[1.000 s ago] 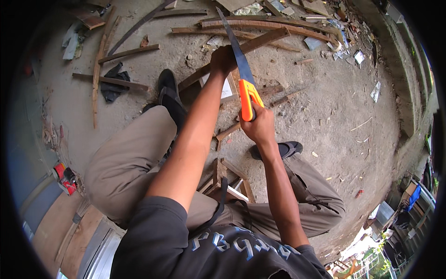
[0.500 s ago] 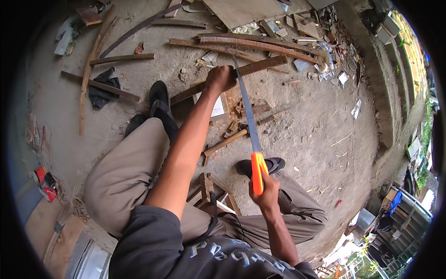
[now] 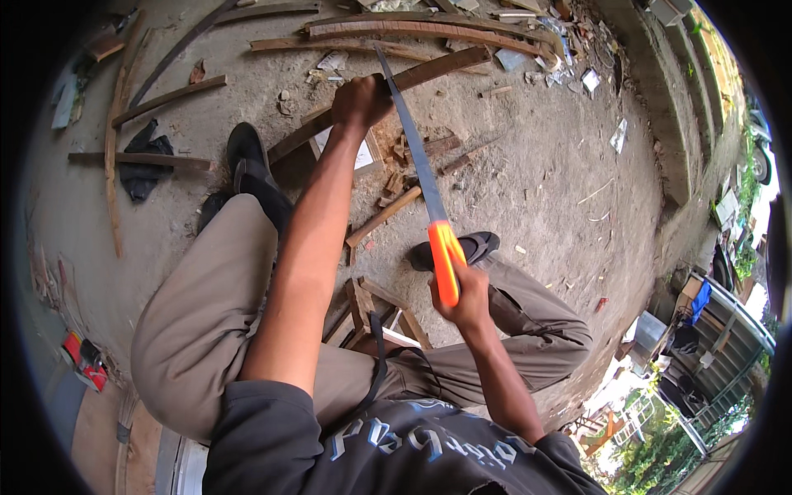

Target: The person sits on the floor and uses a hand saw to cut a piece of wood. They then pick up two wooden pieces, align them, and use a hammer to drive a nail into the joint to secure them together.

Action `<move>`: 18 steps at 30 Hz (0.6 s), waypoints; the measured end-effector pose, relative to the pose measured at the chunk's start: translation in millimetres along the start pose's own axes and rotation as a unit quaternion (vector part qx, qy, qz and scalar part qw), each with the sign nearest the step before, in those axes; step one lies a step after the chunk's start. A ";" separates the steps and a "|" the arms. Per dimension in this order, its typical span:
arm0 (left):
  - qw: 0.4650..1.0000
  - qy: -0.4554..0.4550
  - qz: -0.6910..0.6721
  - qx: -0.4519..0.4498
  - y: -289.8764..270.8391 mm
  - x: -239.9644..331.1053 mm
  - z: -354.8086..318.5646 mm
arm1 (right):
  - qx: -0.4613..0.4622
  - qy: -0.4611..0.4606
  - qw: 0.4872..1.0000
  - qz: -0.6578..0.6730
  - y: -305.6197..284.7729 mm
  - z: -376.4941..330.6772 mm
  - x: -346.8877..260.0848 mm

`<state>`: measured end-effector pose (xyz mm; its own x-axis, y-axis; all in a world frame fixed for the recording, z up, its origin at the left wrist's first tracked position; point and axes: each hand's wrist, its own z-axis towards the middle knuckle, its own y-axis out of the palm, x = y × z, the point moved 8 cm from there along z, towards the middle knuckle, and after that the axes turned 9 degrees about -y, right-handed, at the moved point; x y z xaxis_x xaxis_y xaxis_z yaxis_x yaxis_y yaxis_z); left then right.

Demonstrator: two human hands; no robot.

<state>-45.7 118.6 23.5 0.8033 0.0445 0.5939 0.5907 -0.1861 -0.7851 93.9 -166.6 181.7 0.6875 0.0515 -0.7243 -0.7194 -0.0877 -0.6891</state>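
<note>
My right hand (image 3: 464, 295) is wrapped round the orange handle of a handsaw (image 3: 419, 157). The saw's long grey blade points away from me and crosses a narrow brown wooden board (image 3: 445, 68). Close to the left of the blade, my left hand (image 3: 361, 103) is closed over that board from above. The board slants from near my left shoe up to the far right. Beneath its middle sits a block with a white face (image 3: 364, 157). Where the blade meets the wood, the depth of any cut is too small to tell.
A wooden-handled tool (image 3: 384, 217) and wood offcuts (image 3: 441, 147) lie on the floor below the board. Several long strips (image 3: 412, 31) lie beyond it. A small wooden frame (image 3: 360, 307) is between my legs. Concrete steps (image 3: 660, 124) rise at the right.
The view has shifted, so the floor, board and both hands appear higher and farther left. Both grips are the same, and the saw still lies across the board.
</note>
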 end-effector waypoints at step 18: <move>0.996 -0.024 0.054 0.064 3.6 -5.3 -2.2 | 0.059 -0.074 0.995 0.009 5.3 -23.1 27.0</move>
<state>-48.0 115.5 17.9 0.8637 0.0794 0.4977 0.5027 -0.0658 -0.8619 110.9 -188.6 159.0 0.6589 0.1981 -0.7256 -0.7438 0.0277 -0.6678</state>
